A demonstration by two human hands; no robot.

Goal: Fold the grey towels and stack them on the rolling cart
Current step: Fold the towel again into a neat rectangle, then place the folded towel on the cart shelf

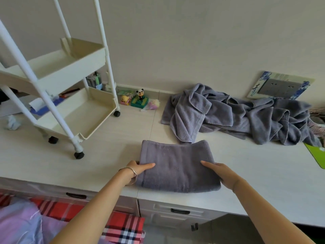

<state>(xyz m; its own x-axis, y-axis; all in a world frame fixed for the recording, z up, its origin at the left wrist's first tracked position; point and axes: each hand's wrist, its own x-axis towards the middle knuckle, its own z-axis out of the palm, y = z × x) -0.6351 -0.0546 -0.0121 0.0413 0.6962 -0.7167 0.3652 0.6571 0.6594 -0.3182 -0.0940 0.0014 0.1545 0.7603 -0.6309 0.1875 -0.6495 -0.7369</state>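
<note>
Slippage of the folded towel (pixel 177 166), laid at 6 o'clock on the counter (pixel 263 173) and pinched at its side edges by the left hand (pixel 139 169) and right hand (pixel 218 171), thumbs on top, could be caused by an uneven lift toward the cart (pixel 98 103) at 10 o'clock.

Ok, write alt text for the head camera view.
A person's left hand and right hand grip the sides of a folded grey towel on a white counter. A heap of unfolded grey towels lies behind it; a white rolling cart stands at left.
</note>
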